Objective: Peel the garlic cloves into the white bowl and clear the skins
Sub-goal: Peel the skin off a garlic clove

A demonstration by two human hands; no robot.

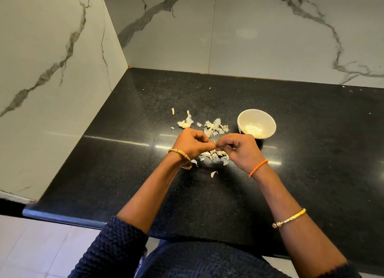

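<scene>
Two hands meet above a black table in a marble-walled corner: the left hand [192, 141] and right hand [239, 149] have fingers curled, fingertips touching, together pinching something small between them, too hidden to say whether it is a clove. Papery garlic skins [212, 126] lie scattered on the table [311, 153] just beyond the hands, with more skins directly beneath them. A white bowl [256, 123] stands upright just right of the skins, beyond the right hand, with pale peeled garlic in its bottom.
</scene>
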